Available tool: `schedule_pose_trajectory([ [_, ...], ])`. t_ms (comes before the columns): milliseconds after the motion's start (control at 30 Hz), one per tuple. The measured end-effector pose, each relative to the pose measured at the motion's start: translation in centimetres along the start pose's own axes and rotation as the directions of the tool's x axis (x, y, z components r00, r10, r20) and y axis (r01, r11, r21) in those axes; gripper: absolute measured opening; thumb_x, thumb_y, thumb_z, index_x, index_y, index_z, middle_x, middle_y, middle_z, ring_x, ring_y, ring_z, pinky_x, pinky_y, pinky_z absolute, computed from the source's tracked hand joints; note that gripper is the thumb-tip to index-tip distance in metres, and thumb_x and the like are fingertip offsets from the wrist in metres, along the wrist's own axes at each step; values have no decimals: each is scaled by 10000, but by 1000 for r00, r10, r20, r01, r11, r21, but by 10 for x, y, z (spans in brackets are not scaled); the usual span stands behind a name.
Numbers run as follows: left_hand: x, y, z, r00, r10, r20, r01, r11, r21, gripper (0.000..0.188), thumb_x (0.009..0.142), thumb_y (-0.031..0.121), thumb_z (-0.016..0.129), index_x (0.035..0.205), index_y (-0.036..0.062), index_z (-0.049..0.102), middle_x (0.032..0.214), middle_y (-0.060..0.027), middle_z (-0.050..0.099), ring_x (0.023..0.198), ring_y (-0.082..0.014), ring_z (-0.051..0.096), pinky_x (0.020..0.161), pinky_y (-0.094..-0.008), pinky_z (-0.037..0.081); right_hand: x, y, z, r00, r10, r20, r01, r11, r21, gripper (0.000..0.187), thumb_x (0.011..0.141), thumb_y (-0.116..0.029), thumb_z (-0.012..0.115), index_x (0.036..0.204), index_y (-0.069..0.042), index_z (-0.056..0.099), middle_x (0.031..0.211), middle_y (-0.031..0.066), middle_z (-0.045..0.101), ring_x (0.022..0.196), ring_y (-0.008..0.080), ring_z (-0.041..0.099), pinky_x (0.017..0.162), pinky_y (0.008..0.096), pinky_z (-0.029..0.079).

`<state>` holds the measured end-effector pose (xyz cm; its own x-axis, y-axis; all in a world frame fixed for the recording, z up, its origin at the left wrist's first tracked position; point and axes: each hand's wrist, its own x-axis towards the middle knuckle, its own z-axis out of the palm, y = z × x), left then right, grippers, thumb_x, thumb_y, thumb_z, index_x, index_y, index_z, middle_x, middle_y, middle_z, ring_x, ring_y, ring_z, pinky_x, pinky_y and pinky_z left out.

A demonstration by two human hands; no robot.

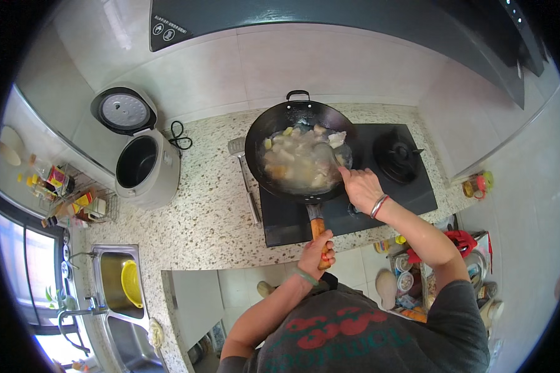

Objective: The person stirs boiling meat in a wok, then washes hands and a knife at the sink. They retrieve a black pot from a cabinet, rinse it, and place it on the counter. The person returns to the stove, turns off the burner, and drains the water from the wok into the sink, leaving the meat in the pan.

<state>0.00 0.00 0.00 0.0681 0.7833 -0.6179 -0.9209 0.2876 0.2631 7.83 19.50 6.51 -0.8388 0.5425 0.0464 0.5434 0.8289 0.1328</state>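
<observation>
A black wok (255, 155) stands on the left burner of the black gas hob (361, 217). In it lie pale chunks of meat (292, 146) and yellowish slices in cloudy liquid, with some steam. My left hand (316, 250) is closed round the wok's wooden handle (317, 227). Over the wok's right rim, my right hand (361, 189) is closed on a ladle (325, 153), whose rounded head dips among the chunks. Its handle is mostly hidden by my fingers. Left of the hob, a metal slotted spatula (246, 177) rests on the counter.
An open rice cooker (149, 171) stands at the left on the speckled counter (211, 217). Beyond it are a rack of bottles (74, 193) and a sink (115, 255) holding a yellow basket (130, 283). A range hood (354, 18) hangs above; an open, filled drawer (426, 283) is below right.
</observation>
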Motion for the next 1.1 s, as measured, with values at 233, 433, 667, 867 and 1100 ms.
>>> schedule_pose_trajectory([
  [233, 0, 9, -7, 1000, 11, -29, -9, 998, 60, 189, 859, 233, 683, 871, 145, 516, 650, 29, 472, 453, -76, 394, 419, -250, 352, -3, 0, 14, 970, 230, -84, -124, 756, 643, 284, 940, -183, 453, 1134, -5, 561, 778, 208, 650, 740, 383, 631, 654, 461, 500],
  [433, -5, 10, -8, 1000, 11, -12, -11, 998, 58, 189, 856, 225, 684, 880, 134, 520, 660, 25, 476, 471, -76, 405, 422, -250, 354, -18, -11, 3, 946, 314, -81, -101, 525, 845, 274, 956, -168, 452, 1159, -21, 562, 671, 148, 606, 642, 327, 610, 615, 413, 476],
  [667, -9, 9, -8, 999, 25, 23, -26, 996, 82, 232, 893, 290, 648, 992, 116, 533, 747, 9, 500, 549, -84, 454, 472, -249, 396, -47, -13, -16, 919, 139, -369, 69, 864, 499, 307, 915, -73, 496, 1218, -26, 506, 918, 168, 613, 812, 335, 595, 707, 414, 443],
  [867, -14, 6, -7, 979, 198, -47, -191, 973, 126, 256, 938, 255, 583, 1119, 86, 520, 910, -59, 606, 680, -166, 577, 584, -324, 520, -52, -39, -22, 943, -6, -334, 183, 845, 502, 321, 883, -73, 533, 1203, -41, 517, 848, 120, 611, 743, 291, 589, 676, 388, 436],
  [1100, -27, -4, -14, 960, 279, -31, -276, 959, 68, 375, 966, 244, 527, 1301, 92, 454, 1093, -93, 597, 864, -203, 601, 738, -371, 536, -33, -47, 10, 922, -203, -329, 272, 946, 177, 418, 790, -53, 522, 1206, -23, 518, 750, 80, 553, 713, 245, 564, 680, 366, 422],
])
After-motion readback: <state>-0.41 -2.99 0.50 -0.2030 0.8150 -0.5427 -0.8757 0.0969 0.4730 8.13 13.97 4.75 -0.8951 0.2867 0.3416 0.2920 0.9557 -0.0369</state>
